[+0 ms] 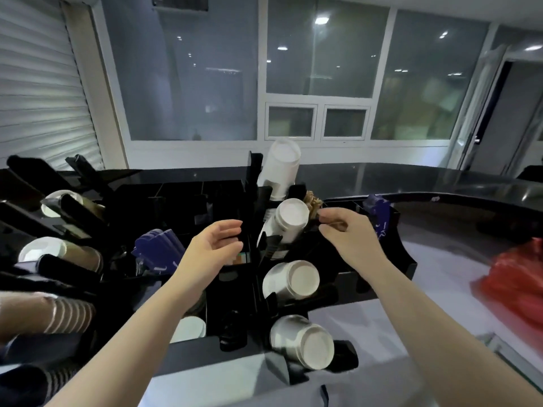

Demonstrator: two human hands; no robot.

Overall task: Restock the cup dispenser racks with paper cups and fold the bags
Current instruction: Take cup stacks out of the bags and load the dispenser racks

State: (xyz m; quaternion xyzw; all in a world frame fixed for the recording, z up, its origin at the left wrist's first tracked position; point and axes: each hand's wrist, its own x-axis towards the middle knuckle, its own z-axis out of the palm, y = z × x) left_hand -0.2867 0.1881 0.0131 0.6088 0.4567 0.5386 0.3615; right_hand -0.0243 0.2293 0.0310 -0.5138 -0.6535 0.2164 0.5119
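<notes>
Taking the black plastic cup dispenser rack [255, 254] as landmark: nearest the person, a sleeve of white paper cups [304, 346] lies in its lowest slot, bases outward; three more white stacks climb away behind it. Paper cups are light and crush easily, so they are likely best held round the stack's side, not the rim. The left hand [219, 245] hovers just left of the rack, fingers loosely curled, empty. The right hand [345, 230] sits just right of the second-highest stack [289, 220], fingertips pinched together; on what, I cannot tell. A red plastic bag [517, 284] lies well to the right.
</notes>
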